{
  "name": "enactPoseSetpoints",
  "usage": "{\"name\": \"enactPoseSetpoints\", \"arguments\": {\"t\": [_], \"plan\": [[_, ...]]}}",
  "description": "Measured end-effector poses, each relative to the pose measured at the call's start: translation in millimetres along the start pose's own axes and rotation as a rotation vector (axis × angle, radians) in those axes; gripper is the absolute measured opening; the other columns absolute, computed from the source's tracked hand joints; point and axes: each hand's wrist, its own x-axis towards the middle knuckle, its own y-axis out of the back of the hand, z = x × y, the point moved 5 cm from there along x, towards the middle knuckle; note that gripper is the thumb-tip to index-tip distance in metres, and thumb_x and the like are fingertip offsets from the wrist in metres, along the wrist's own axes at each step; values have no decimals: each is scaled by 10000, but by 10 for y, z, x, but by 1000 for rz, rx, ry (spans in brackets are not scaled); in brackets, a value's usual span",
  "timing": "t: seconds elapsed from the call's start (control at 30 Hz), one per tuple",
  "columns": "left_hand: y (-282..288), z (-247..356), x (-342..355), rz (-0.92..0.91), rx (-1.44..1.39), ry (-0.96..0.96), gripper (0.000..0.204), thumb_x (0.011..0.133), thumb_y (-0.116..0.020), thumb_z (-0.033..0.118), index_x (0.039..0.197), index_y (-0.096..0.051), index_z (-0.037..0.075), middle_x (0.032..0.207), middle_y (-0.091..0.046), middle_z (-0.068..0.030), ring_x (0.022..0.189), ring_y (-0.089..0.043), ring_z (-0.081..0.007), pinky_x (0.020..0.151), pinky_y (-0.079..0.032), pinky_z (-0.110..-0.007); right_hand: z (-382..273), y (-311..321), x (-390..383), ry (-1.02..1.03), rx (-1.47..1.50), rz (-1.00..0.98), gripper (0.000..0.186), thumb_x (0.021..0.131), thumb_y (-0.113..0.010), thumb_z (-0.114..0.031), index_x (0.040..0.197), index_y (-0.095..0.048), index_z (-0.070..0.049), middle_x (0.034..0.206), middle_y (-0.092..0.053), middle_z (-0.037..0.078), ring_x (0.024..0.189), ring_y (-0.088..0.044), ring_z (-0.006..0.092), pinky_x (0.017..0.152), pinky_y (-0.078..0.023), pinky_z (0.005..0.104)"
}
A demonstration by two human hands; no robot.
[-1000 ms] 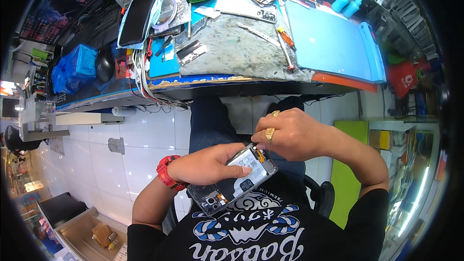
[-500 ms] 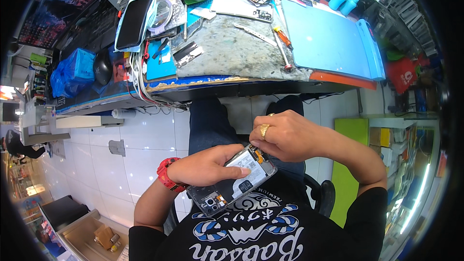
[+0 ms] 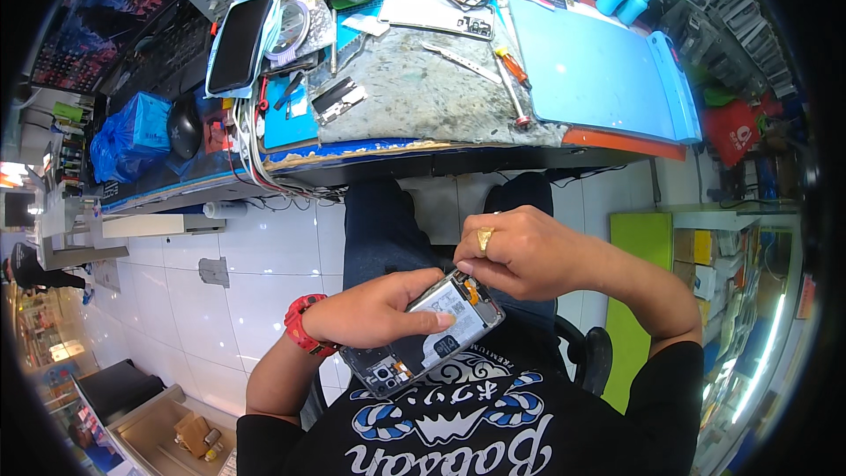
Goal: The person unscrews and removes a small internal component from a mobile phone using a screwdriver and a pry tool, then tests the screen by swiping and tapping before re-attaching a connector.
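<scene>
Over my lap is a smartphone (image 3: 464, 328) with its back cover off, showing a pale battery, an orange flex cable and the camera lenses. My left hand (image 3: 374, 310) is closed round it, thumb lying across the battery. At the phone's far end my right hand (image 3: 520, 251) is pinched against the top edge beside the flex cable. Its fingertips hide whatever small part or tool they may hold.
Beyond my knees, the worn grey work mat (image 3: 397, 79) carries a metal tweezer-like tool (image 3: 463, 63), an orange-handled screwdriver (image 3: 512, 67) and a phone back cover (image 3: 436, 16). A black-screened phone (image 3: 241, 42) lies left, a blue board (image 3: 586, 70) right. A chair armrest (image 3: 597, 360) stands at my right.
My right hand has shifted very slightly at the phone's far edge, still pinched. The left hand keeps its hold on the phone. The bench appears marginally shifted in view.
</scene>
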Motion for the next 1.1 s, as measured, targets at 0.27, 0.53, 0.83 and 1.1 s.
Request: {"name": "enactPoseSetpoints", "arguments": {"t": [0.27,0.53,0.83,1.1], "plan": [[-22,33,-26,15,71,28,371,1065,-650,250,1306,-568,-21,1133,-688,-63,1032,-617,-90,900,-527,-298,-14,3,-48,-6,17,24,120,951,-706,-137,951,-701,-17,848,-644,104,732,-678,327,619,-531,422],[-43,72,-44,59,199,13,372,1058,-662,276,1271,-571,-15,1052,-696,-70,948,-626,-87,822,-530,-285,-83,6,-147,71,-1,101,155,890,-741,-48,1038,-698,-27,887,-702,105,733,-698,297,617,-552,389],[-83,103,-25,96,306,-91,332,1062,-628,286,1199,-552,-6,841,-705,-133,693,-673,-205,638,-509,-355,-52,-34,-162,27,40,127,135,875,-732,-24,1006,-700,-22,876,-707,122,731,-703,307,629,-556,386],[-39,68,-35,95,321,-45,330,1055,-647,282,1205,-565,0,887,-701,-112,772,-665,-170,692,-516,-337,-24,-19,-178,-11,114,105,175,889,-729,-42,1059,-704,-9,913,-709,146,764,-713,312,659,-564,381]]}}
